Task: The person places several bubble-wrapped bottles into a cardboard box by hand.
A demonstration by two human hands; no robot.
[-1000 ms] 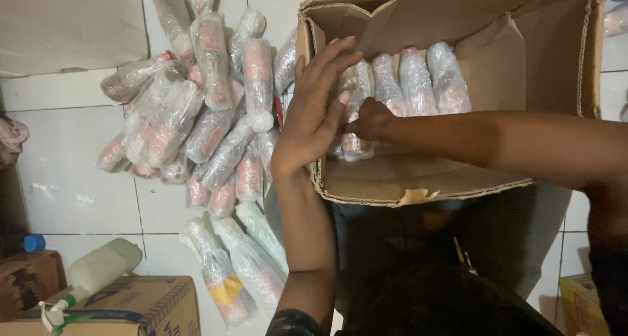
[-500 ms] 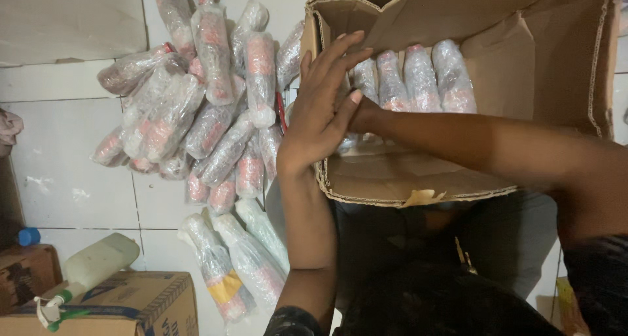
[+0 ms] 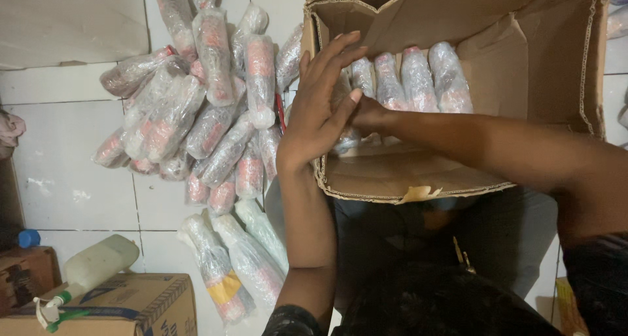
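The left hand [image 3: 320, 107], fingers spread wide, rests on the open brown cardboard box [image 3: 523, 61]'s edge; the right hand [image 3: 366, 114], mostly hidden, seemingly grips a clear-wrapped red bottle [image 3: 347, 136].

Left hand [image 3: 320, 107] up w/ palm flat, fingers spread & pointing up-right, wrist bent back; left forearm runs straight down to frame bottom; right hand [image 3: 367, 116] tucked behind left's fingers, mostly hidden, grip can't be read; right forearm comes in from the right edge, nearly level, crossing over.
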